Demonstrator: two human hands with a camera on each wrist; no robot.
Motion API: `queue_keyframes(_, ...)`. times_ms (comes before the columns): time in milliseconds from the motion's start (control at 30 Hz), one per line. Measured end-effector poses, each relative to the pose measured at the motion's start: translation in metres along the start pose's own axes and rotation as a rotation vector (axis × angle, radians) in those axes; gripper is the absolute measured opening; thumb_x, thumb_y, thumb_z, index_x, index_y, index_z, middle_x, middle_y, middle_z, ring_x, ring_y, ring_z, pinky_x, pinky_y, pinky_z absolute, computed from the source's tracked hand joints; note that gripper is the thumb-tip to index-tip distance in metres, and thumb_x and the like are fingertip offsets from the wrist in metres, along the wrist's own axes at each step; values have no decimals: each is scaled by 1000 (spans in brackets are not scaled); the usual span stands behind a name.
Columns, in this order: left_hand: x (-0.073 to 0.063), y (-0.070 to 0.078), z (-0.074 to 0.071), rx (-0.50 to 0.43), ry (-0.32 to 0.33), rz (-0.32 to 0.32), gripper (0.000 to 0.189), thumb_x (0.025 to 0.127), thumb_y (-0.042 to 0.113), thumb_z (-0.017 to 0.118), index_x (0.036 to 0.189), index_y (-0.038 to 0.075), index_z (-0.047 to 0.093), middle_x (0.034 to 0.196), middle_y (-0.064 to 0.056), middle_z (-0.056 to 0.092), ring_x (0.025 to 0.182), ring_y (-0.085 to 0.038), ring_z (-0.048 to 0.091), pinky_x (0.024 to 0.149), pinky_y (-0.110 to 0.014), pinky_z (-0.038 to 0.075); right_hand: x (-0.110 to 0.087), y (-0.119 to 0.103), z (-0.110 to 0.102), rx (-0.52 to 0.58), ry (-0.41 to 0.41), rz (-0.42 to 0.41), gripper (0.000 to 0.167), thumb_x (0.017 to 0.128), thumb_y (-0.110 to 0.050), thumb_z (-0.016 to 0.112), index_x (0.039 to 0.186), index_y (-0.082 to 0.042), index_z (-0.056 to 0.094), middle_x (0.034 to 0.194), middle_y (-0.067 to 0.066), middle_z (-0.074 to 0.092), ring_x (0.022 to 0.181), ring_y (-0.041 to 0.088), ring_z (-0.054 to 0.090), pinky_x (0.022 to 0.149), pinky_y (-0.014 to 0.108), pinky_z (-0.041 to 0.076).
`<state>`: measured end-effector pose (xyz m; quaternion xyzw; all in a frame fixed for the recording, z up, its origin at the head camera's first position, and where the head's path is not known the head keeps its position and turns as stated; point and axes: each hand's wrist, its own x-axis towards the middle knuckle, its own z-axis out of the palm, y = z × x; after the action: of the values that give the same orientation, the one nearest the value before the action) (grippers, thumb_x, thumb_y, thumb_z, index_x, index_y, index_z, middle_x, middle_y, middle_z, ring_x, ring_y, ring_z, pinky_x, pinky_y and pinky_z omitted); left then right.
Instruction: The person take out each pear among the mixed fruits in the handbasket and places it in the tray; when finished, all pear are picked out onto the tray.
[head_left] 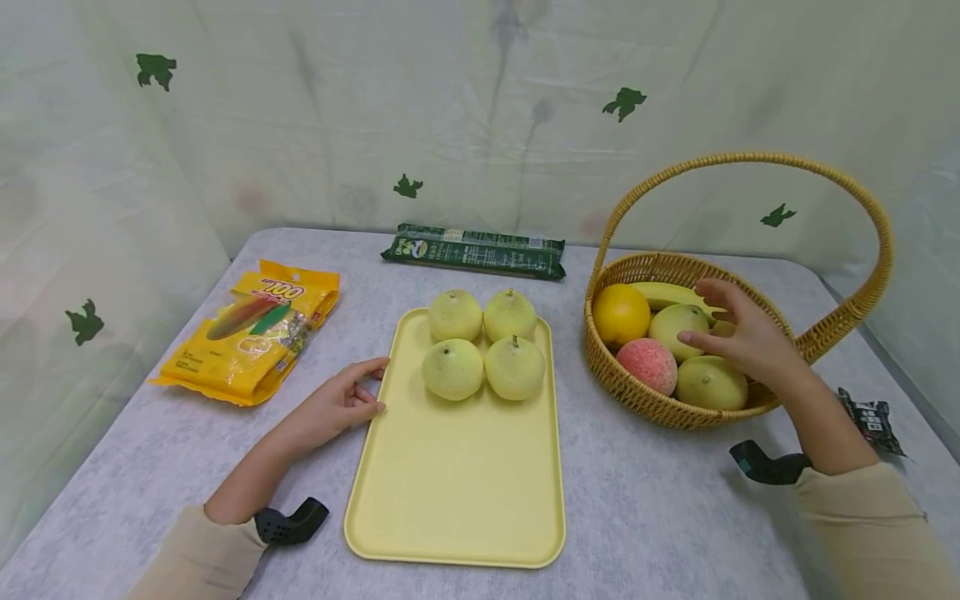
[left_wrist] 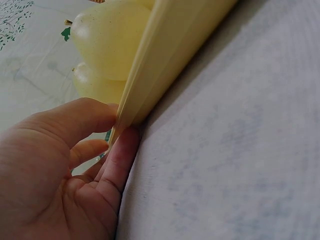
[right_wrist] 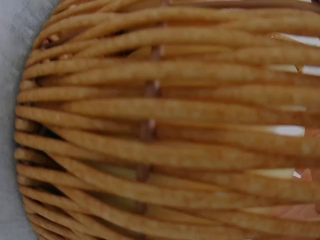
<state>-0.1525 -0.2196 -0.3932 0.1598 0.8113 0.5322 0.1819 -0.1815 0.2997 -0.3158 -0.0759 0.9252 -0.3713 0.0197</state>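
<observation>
My left hand [head_left: 340,406] is at the left edge of a pale yellow tray [head_left: 450,492]. In the left wrist view its thumb and a finger pinch the tray's rim [left_wrist: 145,75]. Several round yellow-green pears [head_left: 452,369] stand grouped at the tray's far end. Over the wicker basket [head_left: 637,400] hovers my right hand [head_left: 750,337], thumb and fingers spread apart above a pale green fruit [head_left: 678,329]; whether it touches any fruit is unclear. Around that lie an orange [head_left: 621,315], a banana [head_left: 667,294], a red peach [head_left: 647,365] and another yellow-green fruit [head_left: 711,383]. The right wrist view shows basket weave [right_wrist: 165,115], not the hand's grip.
A yellow snack bag [head_left: 251,333] lies to the left of the tray. Behind the tray is a long dark green packet [head_left: 476,250]. A small black wrapper [head_left: 872,423] lies right of the basket, whose tall handle [head_left: 750,158] arches over the fruit.
</observation>
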Motion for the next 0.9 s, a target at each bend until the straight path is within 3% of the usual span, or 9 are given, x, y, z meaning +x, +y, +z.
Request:
queue_keyframes(267, 0, 1, 1, 9, 4, -9, 65, 86, 16, 61, 140, 5, 27, 129, -13, 33, 87, -25, 48, 70, -25, 44, 7, 5, -3, -117, -98, -17, 78, 77, -38, 69, 135, -3, 30, 134, 20, 33, 119, 38, 33, 92, 53, 30)
queue_keyframes(467, 0, 2, 1, 2, 0, 6, 65, 86, 15, 60, 140, 4, 26, 129, -15, 34, 86, -23, 49, 70, -25, 44, 15, 6, -6, -242, -163, -61, 71, 76, -44, 68, 131, -8, 38, 125, 20, 41, 105, 36, 40, 84, 53, 33)
queue_keyframes(700, 0, 1, 1, 10, 0, -4, 65, 86, 16, 61, 140, 5, 27, 129, -14, 34, 86, -23, 49, 70, -25, 44, 18, 4, -6, -280, -244, -11, 77, 73, -53, 66, 132, -13, 35, 120, 19, 44, 97, 34, 43, 74, 45, 37)
queue_keyframes(900, 0, 1, 1, 13, 2, -14, 65, 86, 16, 61, 140, 5, 27, 129, -14, 34, 86, -24, 49, 69, -25, 44, 18, 5, -4, -294, -239, -57, 77, 74, -51, 67, 131, -11, 36, 119, 19, 46, 96, 32, 44, 75, 45, 37)
